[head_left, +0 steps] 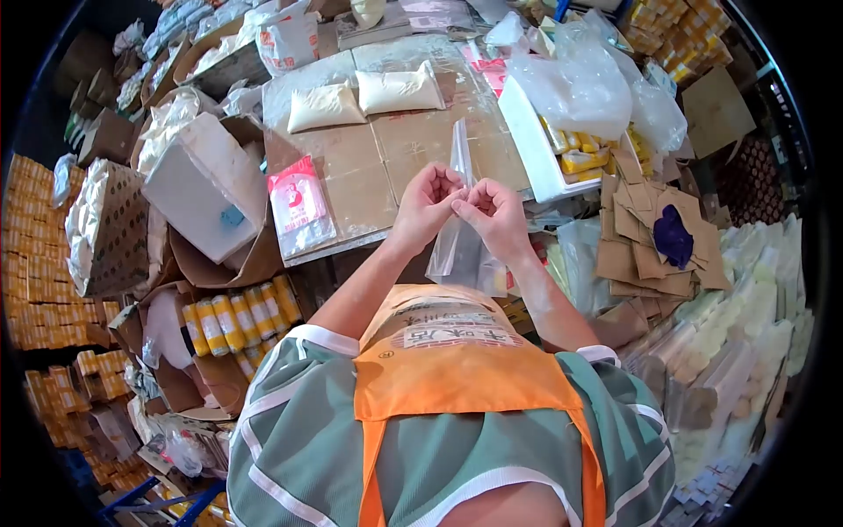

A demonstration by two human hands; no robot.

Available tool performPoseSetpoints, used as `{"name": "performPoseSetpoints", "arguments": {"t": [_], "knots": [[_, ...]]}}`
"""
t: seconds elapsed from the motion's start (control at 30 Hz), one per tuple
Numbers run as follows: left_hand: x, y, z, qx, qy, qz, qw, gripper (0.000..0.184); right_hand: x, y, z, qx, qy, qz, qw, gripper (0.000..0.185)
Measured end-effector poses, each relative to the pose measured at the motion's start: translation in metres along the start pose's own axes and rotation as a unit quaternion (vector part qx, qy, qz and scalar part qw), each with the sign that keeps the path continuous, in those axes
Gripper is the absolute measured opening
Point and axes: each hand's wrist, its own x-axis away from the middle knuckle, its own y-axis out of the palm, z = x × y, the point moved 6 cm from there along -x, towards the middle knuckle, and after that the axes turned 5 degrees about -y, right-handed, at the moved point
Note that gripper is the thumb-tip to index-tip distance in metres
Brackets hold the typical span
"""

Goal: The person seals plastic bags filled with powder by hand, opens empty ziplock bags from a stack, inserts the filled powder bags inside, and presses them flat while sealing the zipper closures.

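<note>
My left hand (428, 209) and my right hand (493, 216) meet at the table's front edge, fingertips pinched together. Between them they grip a long clear plastic bag (456, 250), which sticks up above my fingers and hangs down toward my apron. Its opening, if there is one, cannot be made out. Beyond my hands, two filled pillow-shaped bags of pale powder, the left one (325, 107) and the right one (400, 89), lie on the cardboard-covered table (351, 176). To the left, a stack of pink-and-white printed bags (300, 204) lies near the table's front corner.
A white foam box (536, 167) with yellow packets and clear plastic stands at the table's right. Flattened cardboard (628, 237) bears a purple cloth (673, 236). Leftward are another foam box (206, 184) and a carton of yellow-and-white packs (230, 321). Wrapped bundles (738, 325) fill the right.
</note>
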Motion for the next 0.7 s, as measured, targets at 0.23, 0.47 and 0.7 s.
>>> {"name": "performPoseSetpoints", "arguments": {"t": [0.23, 0.47, 0.7], "knots": [[0.015, -0.081, 0.008, -0.022, -0.018, -0.010, 1.000, 0.031, -0.028, 0.069, 0.022, -0.138, 0.144, -0.007, 0.980, 0.010], [0.029, -0.129, -0.001, -0.008, -0.003, -0.012, 1.000, 0.033, -0.037, 0.116, 0.043, -0.152, 0.184, 0.017, 0.971, 0.008], [0.032, -0.136, 0.004, 0.103, -0.060, -0.040, 0.992, 0.019, -0.034, 0.120, 0.025, -0.057, 0.140, 0.096, 0.984, 0.013]]}}
